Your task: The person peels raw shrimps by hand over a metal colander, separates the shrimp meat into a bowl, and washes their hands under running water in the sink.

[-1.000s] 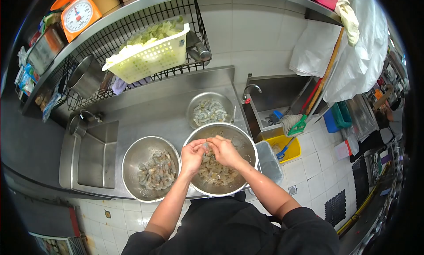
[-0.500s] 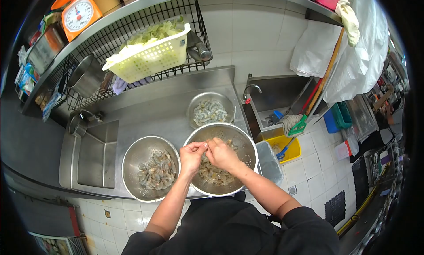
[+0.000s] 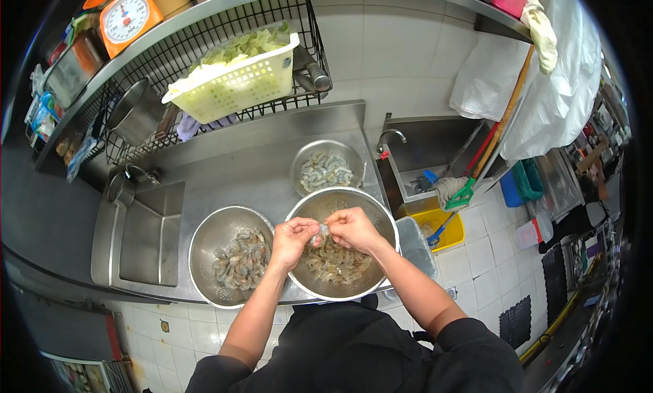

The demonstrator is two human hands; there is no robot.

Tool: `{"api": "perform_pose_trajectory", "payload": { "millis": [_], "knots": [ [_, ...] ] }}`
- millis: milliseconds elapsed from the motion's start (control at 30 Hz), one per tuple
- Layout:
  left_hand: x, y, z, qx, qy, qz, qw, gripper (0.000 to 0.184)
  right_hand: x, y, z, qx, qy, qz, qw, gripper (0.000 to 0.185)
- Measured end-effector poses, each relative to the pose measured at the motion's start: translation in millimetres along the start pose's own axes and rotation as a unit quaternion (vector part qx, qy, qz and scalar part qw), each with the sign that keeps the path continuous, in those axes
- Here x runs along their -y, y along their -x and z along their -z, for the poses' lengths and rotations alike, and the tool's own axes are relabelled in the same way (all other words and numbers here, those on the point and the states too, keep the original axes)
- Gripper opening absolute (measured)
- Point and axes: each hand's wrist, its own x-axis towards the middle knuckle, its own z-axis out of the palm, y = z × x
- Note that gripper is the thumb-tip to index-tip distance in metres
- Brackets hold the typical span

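Over the right-hand metal colander [image 3: 384, 257], my left hand [image 3: 295, 242] pinches a pale, partly peeled shrimp [image 3: 322, 232]. My right hand [image 3: 352, 227] is closed too, its fingertips pinching at the shrimp's other end. Loose brownish shrimp shells [image 3: 337, 264] lie in the colander below both hands. To the left, a second metal colander [image 3: 204, 240] contains a heap of grey shrimp in their shells [image 3: 241, 259]. Behind my hands, a smaller steel bowl [image 3: 299, 160] holds peeled, translucent shrimp [image 3: 326, 172].
A steel sink [image 3: 151, 236] with a tap is at the left of the counter, and a deeper sink [image 3: 425, 155] stands at the right. Above hangs a wire rack [image 3: 272, 12] with a basket of leafy greens [image 3: 231, 87]. A yellow bucket [image 3: 452, 233] and grey tub [image 3: 415, 247] sit right.
My fingertips have drawn slightly apart, and my right hand has shifted a little right and up. The pale shrimp between them now shows. The whole view has shifted slightly.
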Motion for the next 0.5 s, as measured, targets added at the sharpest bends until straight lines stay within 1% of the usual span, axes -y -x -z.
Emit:
{"api": "perform_pose_trajectory", "payload": {
  "millis": [33,67,100,133,167,200,233,267,300,367,400,467,500],
  "knots": [
    [1.8,-0.3,0.0,0.0,0.0,0.0,1.0,0.012,0.2,0.1,2.7,0.041,-0.145,-0.106,0.983,0.015],
    [5.4,-1.0,0.2,-0.013,0.024,-0.003,1.0,0.011,-2.1,0.8,0.3,0.03,-0.134,-0.121,0.983,0.019],
    [8.4,-1.7,0.4,-0.027,0.048,-0.006,0.998,0.011,-4.9,3.2,-2.9,0.031,-0.134,-0.12,0.983,0.019],
    [11.4,-2.6,0.4,-0.028,0.047,-0.008,0.998,0.011,-7.9,5.8,-6.5,0.005,-0.064,-0.055,0.996,0.021],
    [15.2,-3.0,-0.2,-0.05,0.052,-0.015,0.997,0.011,-9.8,6.9,-8.6,-0.022,0.006,0.01,1.0,0.023],
    [16.1,-2.9,-2.3,-0.072,0.057,-0.021,0.996,0.01,-6.9,7.6,-10.4,-0.022,0.006,0.01,1.0,0.023],
    [17.1,-2.8,-3.8,-0.073,0.057,-0.02,0.996,0.01,-4.4,9.7,-11.8,-0.061,0.083,0.087,0.991,0.025],
    [18.3,-2.4,-5.2,-0.087,0.04,-0.034,0.995,0.01,-2.0,13.3,-12.8,-0.098,0.159,0.162,0.969,0.027],
    [18.2,-2.1,-6.2,-0.101,0.023,-0.049,0.993,0.01,5.1,16.3,-13.3,-0.098,0.158,0.161,0.969,0.027],
    [18.6,-4.2,-6.5,-0.103,0.004,-0.058,0.993,0.01,20.3,18.6,-12.1,-0.054,0.211,0.166,0.962,0.024],
    [17.2,-5.2,-8.1,-0.104,-0.015,-0.067,0.992,0.011,18.2,17.1,-10.5,-0.056,0.211,0.166,0.962,0.024],
    [14.0,-5.2,-11.0,-0.098,-0.039,-0.073,0.992,0.011,12.3,12.1,-7.9,-0.021,0.27,0.202,0.941,0.018],
    [11.0,-4.3,-12.5,-0.096,-0.062,-0.078,0.99,0.011,15.9,13.3,-9.4,-0.021,0.27,0.203,0.941,0.018]
  ]
}}
